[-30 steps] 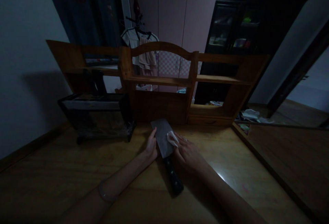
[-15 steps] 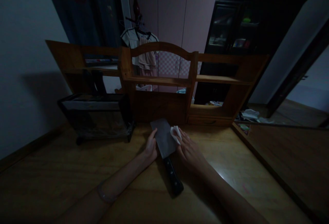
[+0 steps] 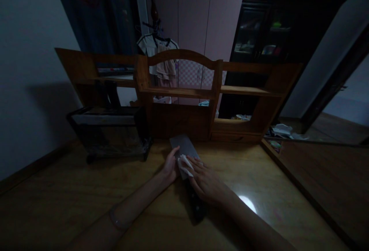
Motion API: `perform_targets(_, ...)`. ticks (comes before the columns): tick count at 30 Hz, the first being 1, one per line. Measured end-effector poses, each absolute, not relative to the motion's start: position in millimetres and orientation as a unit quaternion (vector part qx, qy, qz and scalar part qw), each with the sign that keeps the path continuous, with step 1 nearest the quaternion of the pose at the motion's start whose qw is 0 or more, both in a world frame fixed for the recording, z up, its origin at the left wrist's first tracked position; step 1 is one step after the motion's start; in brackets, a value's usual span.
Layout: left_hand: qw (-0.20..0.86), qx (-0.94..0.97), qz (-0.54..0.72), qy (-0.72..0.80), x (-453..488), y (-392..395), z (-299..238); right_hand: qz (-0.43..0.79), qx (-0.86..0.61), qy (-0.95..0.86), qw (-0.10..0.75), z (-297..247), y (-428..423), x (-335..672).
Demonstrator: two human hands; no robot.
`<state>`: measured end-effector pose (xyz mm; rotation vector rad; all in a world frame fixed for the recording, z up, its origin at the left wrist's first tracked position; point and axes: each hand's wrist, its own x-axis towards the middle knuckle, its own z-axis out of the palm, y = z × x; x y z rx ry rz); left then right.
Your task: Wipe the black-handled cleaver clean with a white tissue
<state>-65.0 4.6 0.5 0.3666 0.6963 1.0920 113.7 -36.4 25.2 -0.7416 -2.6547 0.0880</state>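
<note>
A cleaver point(image 3: 184, 145) with a broad grey blade and a black riveted handle lies slanted over the wooden tabletop, its handle toward me. My left hand point(image 3: 170, 166) grips the blade's left edge, thumb on the upper face and the other fingers hidden beneath. Pressed on the lower part of the blade is a folded white tissue point(image 3: 185, 165), held under the fingers of my right hand point(image 3: 206, 182). That hand covers part of the blade and the upper end of the handle.
A black knife block point(image 3: 112, 139) with dark handles sticking up stands to the left on the tabletop point(image 3: 138, 212). A wooden shelf unit point(image 3: 180, 118) rises along the back. Papers point(image 3: 282, 130) lie beyond the right edge.
My right hand has slid the tissue left and down across the blade, from its right edge toward the lower left near the handle. My left hand keeps its hold.
</note>
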Motion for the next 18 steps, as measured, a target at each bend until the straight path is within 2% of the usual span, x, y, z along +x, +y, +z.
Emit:
perform_targets(9, 0.745, 0.154, 0.569, 0.312, -61.9, 6.3, -0.1, 0.009, -0.321, -0.923, 0.212, 28.9, -27.4, 123.7)
perform_targets(18, 0.742, 0.162, 0.562, 0.328, -63.9, 7.7, -3.4, -0.007, -0.344, -0.907, 0.245, 24.1, -22.5, 125.8)
